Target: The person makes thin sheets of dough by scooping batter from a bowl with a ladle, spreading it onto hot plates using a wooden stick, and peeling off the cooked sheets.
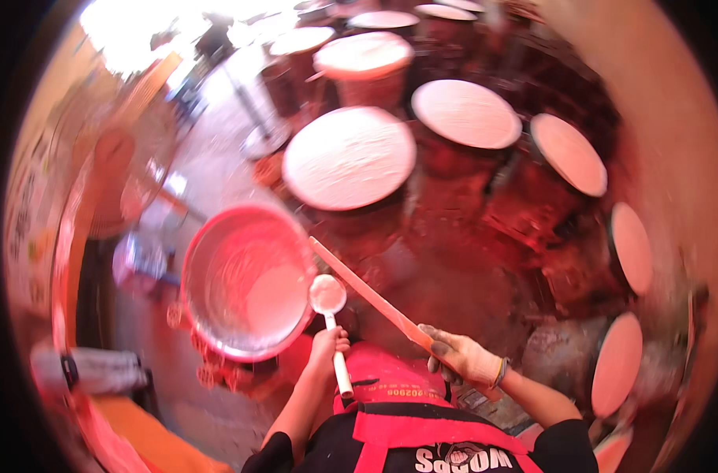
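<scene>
My bare left hand (330, 345) is closed around the white handle of a ladle (327, 294), whose round bowl holds something pale. That bowl is at the right rim of a large pink-rimmed basin (209, 307), which has a pale, batter-like liquid (276, 303) pooled inside. On my right hand (468, 359) is a whitish work glove with dark fingertips. It grips the near end of a long, flat wooden stick (367, 292). The stick slants up and left, its far tip close to the basin's right rim.
Dark drums with pale round tops curve around ahead and right; the closest top (349, 158) is straight ahead. A pedestal fan (115, 158) stands at left, near a wall. Under the basin is a reddish stand (209, 370). A red apron (422, 430) covers my front.
</scene>
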A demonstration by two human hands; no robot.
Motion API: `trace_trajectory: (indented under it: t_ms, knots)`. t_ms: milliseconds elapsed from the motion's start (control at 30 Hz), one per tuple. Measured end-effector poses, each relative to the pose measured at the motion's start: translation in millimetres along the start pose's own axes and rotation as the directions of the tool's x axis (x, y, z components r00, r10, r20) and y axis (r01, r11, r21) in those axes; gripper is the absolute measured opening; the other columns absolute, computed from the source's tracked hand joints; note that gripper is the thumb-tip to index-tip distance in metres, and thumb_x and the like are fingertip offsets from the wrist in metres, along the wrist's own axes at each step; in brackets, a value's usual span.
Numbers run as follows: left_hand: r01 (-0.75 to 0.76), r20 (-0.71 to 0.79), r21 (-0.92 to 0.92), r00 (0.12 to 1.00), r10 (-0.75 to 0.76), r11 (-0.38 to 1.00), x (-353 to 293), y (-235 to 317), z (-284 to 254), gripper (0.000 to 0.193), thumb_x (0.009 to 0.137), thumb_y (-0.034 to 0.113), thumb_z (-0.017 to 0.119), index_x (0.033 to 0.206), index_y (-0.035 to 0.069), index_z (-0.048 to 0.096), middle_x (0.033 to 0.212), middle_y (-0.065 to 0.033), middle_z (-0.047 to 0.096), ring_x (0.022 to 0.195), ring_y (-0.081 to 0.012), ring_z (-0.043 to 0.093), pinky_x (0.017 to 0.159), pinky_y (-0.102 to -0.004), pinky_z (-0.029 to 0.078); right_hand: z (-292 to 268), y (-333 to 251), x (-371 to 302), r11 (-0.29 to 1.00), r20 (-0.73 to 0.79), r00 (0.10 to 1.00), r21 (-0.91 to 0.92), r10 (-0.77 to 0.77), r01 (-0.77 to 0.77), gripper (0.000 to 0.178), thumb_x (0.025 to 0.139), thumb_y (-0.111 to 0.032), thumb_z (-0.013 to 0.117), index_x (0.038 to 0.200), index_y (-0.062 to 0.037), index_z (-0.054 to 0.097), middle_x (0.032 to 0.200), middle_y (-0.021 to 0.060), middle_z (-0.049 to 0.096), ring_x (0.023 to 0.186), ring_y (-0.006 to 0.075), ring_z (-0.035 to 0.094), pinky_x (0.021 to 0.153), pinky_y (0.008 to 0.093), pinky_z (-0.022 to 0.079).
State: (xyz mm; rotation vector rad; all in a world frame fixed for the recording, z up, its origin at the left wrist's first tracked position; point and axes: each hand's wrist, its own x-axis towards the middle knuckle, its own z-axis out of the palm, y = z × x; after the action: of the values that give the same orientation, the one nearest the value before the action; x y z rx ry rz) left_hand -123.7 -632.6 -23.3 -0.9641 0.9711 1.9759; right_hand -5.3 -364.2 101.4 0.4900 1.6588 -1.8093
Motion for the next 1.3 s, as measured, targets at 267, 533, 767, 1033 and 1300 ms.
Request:
trace_trajectory:
  t_ms: [267, 533, 767, 1033, 1300]
  knots:
    - [-0.331, -0.362, 0.185, 0.852, 0.378, 0.925, 10.7, 75.2, -176.9, 0.004, 0.088, 0.004, 0.046, 0.089, 0.003, 0.042, 0.062, -0.0024, 0.044, 0.041, -0.0082, 0.040, 0.034, -0.0217, 0.034, 107.9, -108.0, 204.0, 0.937, 0.107, 0.944, -0.198, 0.312, -0.287, 0.042, 0.093, -0.023, 0.044, 0.131, -0.0052, 0.037, 0.061, 0.0062, 0.056, 0.037, 0.0116, 0.046, 0.031, 0.0252, 0.035]
    - [-0.352, 0.195, 0.936, 0.505, 0.841, -0.006, 102.7, 145.1, -231.7, 0.033, 0.087, 0.009, 0.046, 0.113, -0.011, 0.041, 0.081, -0.0223, 0.059, 0.054, -0.0288, 0.060, 0.046, -0.0391, 0.048, 144.1, -148.6, 259.3, 0.803, 0.126, 0.869, -0.465, 0.478, -0.374, 0.032, 0.095, -0.024, 0.041, 0.124, -0.0111, 0.042, 0.057, 0.0054, 0.055, 0.035, 0.0164, 0.049, 0.028, 0.0273, 0.037]
    - [0.190, 0.319, 0.803, 0.664, 0.676, -0.565, 173.1, 216.3, -191.1, 0.036, 0.086, 0.008, 0.047, 0.120, -0.004, 0.043, 0.079, -0.0163, 0.059, 0.059, -0.0212, 0.064, 0.045, -0.0319, 0.051, 148.9, -157.1, 244.8, 0.698, 0.099, 0.691, -0.130, 0.716, -0.704, 0.041, 0.090, -0.015, 0.040, 0.131, -0.0126, 0.037, 0.065, 0.0036, 0.055, 0.041, 0.0118, 0.049, 0.033, 0.0267, 0.040]
    - [0.126, -0.133, 0.970, 0.991, -0.020, -0.206, 177.2, 198.6, -184.3, 0.014, 0.087, 0.003, 0.046, 0.101, 0.001, 0.048, 0.056, 0.0032, 0.042, 0.040, -0.0057, 0.045, 0.032, -0.0200, 0.038, 133.0, -100.3, 222.7, 0.773, 0.030, 0.855, -0.446, 0.517, -0.451, 0.050, 0.094, -0.018, 0.037, 0.142, -0.0125, 0.027, 0.063, 0.0010, 0.052, 0.043, 0.0090, 0.047, 0.036, 0.0250, 0.038]
    - [0.790, 0.643, -0.364, 0.596, -0.481, 0.494, 115.3, 120.9, -209.6, 0.021, 0.093, 0.007, 0.040, 0.072, 0.008, 0.037, 0.057, 0.0021, 0.035, 0.039, -0.0051, 0.034, 0.030, -0.0165, 0.028, 117.4, -69.8, 172.0, 0.484, 0.159, 0.948, -0.875, 0.275, 0.006, 0.063, 0.089, -0.017, 0.042, 0.145, -0.0139, 0.015, 0.081, 0.0290, 0.058, 0.071, 0.0419, 0.059, 0.065, 0.0480, 0.045]
